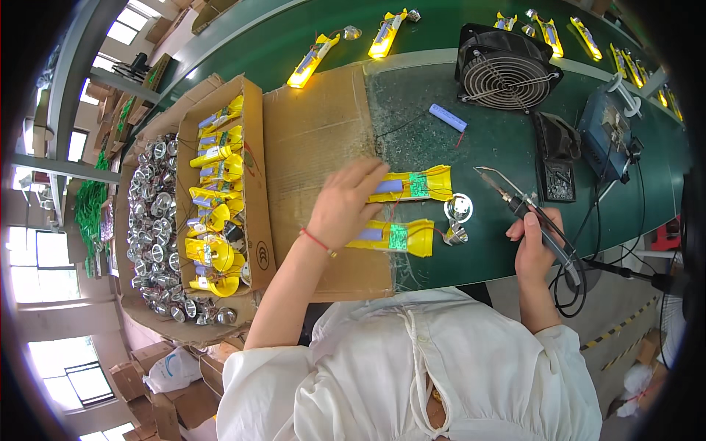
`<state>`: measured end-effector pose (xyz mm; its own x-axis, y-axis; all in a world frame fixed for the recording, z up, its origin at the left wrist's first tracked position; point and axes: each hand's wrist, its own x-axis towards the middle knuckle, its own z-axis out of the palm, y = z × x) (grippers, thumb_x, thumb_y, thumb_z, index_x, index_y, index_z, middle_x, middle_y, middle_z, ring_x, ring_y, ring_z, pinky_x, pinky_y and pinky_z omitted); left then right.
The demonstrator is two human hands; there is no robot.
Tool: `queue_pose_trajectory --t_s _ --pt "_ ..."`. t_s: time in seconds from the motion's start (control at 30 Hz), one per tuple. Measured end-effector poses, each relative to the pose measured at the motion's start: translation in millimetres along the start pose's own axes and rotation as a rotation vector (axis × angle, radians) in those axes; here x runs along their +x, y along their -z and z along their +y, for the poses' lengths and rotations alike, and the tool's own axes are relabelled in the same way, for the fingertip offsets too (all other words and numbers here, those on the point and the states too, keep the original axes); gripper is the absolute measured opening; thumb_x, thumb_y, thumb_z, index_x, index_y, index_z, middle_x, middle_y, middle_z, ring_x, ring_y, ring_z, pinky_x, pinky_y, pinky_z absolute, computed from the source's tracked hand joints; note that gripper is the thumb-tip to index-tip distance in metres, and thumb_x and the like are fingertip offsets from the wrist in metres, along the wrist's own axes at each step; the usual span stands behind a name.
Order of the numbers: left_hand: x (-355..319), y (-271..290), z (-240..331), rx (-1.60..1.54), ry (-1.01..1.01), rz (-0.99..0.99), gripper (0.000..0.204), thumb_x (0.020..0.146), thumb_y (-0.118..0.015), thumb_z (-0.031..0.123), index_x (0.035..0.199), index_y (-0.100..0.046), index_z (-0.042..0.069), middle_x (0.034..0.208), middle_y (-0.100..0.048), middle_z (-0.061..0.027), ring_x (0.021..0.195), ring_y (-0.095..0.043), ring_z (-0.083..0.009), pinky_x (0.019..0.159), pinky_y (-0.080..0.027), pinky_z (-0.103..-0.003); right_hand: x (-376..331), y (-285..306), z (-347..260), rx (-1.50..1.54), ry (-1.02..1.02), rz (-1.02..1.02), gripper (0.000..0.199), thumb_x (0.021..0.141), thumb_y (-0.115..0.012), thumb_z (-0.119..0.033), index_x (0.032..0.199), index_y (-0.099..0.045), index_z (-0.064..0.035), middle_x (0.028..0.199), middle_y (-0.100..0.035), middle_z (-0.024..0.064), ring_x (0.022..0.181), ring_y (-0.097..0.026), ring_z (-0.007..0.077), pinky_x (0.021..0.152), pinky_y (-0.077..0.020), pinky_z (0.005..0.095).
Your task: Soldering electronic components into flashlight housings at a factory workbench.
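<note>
Green surface (pixel 485 147) carries a flattened cardboard sheet (pixel 316 140) and a black fan (pixel 506 67). Cardboard box (pixel 254 184) at left holds yellow housings. Left hand (pixel 344 204), fingers spread, presses on two yellow housings (pixel 412 184) lying side by side. Right hand (pixel 535 246) grips soldering iron (pixel 526 209), tip near the upper housing.

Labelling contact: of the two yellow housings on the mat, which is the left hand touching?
The left hand rests on the nearer yellow housing; the farther yellow housing lies just beyond its fingertips.
</note>
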<state>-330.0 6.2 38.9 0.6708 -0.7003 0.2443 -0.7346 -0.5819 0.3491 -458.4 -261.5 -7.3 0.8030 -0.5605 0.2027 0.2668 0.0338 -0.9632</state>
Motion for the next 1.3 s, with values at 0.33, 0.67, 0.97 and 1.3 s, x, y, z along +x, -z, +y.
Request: queue_pose_trajectory --t_s 0.33,0.67,0.97,1.3 --pt "-11.7 0.6 -1.5 -0.082 0.098 0.102 0.030 0.068 -0.067 0.009 0.097 -0.064 0.012 0.092 -0.058 -0.0061 0.084 -0.055 -0.0231 0.074 -0.044 -0.032 -6.2 -11.5 -10.5 0.018 0.021 -0.111 0.014 0.083 -0.054 -0.007 0.087 -0.045 0.0021 0.058 -0.053 0.0084 0.048 -0.052 0.0129 0.049 -0.0463 0.0259" --pt "11.6 -22.7 16.1 -0.086 -0.100 0.093 0.008 0.066 -0.067 0.006 0.073 -0.064 0.008 0.075 -0.053 -0.0039 0.070 -0.053 -0.0201 0.060 -0.045 -0.030 -11.1 -38.2 -13.1 -0.096 -0.007 -0.272 0.015 0.082 -0.055 -0.009 0.086 -0.045 0.0018 0.060 -0.055 0.0090 0.051 -0.054 0.0130 0.050 -0.0462 0.0249" --pt "11.5 -39.9 25.0 -0.291 0.284 0.335 0.011 0.061 -0.065 0.000 0.067 -0.056 0.003 0.079 -0.049 -0.0086 0.074 -0.052 -0.0262 0.064 -0.044 -0.034 -10.7 -50.5 -9.1 -0.136 -0.151 -0.307 0.018 0.078 -0.063 -0.009 0.084 -0.051 0.0031 0.067 -0.061 0.0087 0.057 -0.058 0.0097 0.052 -0.0473 0.0225" --pt "14.5 -37.4 27.5 -0.225 0.307 0.333 0.008 0.062 -0.065 0.001 0.067 -0.059 0.002 0.076 -0.052 -0.0092 0.068 -0.054 -0.0238 0.058 -0.045 -0.031 -9.8 -57.1 -6.7 -0.098 -0.162 -0.261 0.015 0.077 -0.062 -0.006 0.082 -0.052 0.0026 0.066 -0.060 0.0074 0.055 -0.056 0.0083 0.049 -0.0454 0.0211"
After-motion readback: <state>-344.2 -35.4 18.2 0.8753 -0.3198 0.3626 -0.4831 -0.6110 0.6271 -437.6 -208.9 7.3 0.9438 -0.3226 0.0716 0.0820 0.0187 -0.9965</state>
